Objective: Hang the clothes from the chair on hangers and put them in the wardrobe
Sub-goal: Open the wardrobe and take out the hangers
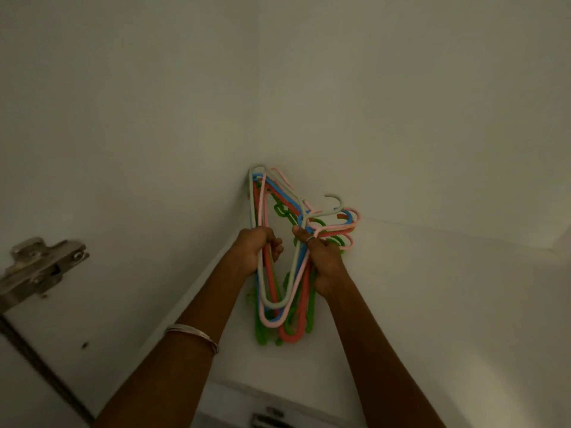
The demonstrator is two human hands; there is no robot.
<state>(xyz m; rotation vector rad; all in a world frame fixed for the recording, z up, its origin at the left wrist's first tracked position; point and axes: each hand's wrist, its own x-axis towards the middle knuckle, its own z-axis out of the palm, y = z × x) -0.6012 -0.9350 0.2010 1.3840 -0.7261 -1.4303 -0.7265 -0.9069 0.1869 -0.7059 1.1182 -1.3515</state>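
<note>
A bundle of several plastic hangers (279, 208) in grey, pink, blue, red and green lies against a pale inner corner of the wardrobe (401, 134). My left hand (255, 250) grips the bars on the bundle's left side. My right hand (324, 264) grips the bars on its right side, just below the hooks (346, 217). Both arms reach up into the corner. No clothes and no chair are in view.
A metal door hinge (40, 267) sits on the wardrobe panel at the left. A white drawer front with a metal handle (272, 420) shows at the bottom edge. Plain pale panels surround the hangers.
</note>
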